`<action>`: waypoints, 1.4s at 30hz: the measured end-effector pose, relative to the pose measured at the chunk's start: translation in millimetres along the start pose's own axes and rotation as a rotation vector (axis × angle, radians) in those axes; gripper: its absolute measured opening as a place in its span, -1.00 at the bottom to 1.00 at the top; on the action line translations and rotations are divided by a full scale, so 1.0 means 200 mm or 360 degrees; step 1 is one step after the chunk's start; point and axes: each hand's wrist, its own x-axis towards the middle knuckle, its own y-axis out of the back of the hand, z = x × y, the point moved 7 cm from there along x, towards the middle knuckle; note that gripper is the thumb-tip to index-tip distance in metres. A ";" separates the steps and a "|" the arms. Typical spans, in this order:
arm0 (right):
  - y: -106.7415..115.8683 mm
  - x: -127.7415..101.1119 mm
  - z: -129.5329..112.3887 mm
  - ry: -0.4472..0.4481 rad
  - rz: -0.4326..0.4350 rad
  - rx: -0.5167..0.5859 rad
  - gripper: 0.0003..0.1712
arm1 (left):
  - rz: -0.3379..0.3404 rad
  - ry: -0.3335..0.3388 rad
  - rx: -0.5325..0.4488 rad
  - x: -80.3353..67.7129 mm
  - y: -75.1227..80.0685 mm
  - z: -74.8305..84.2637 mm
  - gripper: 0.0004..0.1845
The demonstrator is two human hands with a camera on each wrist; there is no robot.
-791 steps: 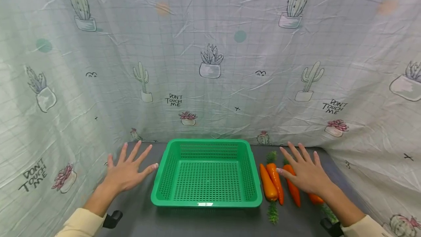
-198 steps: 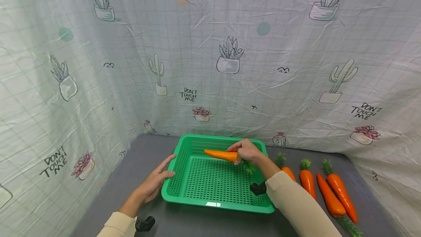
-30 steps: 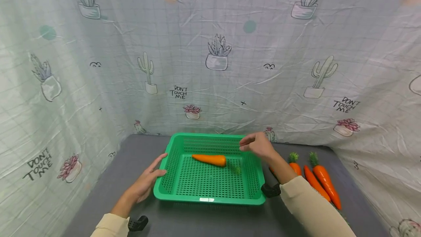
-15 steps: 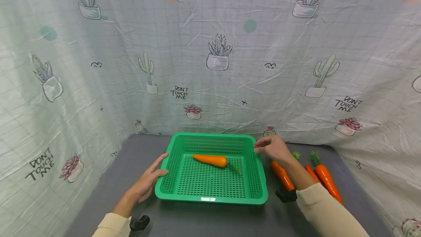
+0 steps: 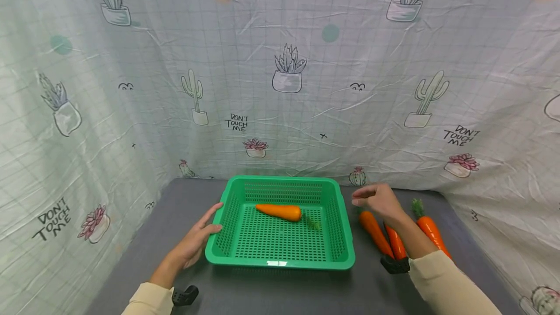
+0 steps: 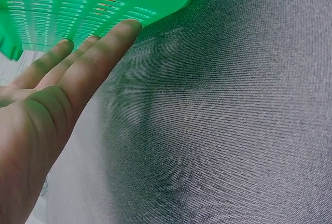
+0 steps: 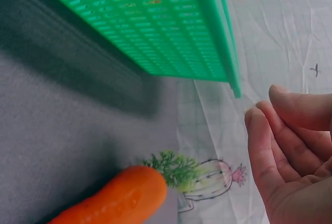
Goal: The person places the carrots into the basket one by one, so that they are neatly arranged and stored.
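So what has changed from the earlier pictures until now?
The right hand let go of one carrot, which now lies in the green basket, then moved right, out over the carrots on the table. It holds nothing. The left hand moved to the basket's left wall and stays there, fingers straight.

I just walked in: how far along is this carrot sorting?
One carrot already lies in the green basket. The right hand, holding nothing, hovers above the three carrots on the table, which are left. The left hand rests against the basket's side.
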 end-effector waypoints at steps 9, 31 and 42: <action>0.04 -0.03 0.06 -0.0053 0.0013 0.0011 -0.61 | 0.0009 0.0005 0.0001 0.00 0.00 0.00 -0.20; 0.09 -0.13 0.26 -0.0138 0.0086 -0.0102 -0.63 | 0.0037 0.0060 -0.0032 -0.01 0.00 0.01 -0.20; 0.07 -0.18 0.37 -0.0197 0.0116 -0.0127 -0.56 | 0.0037 0.0047 0.0011 -0.01 0.00 0.01 -0.20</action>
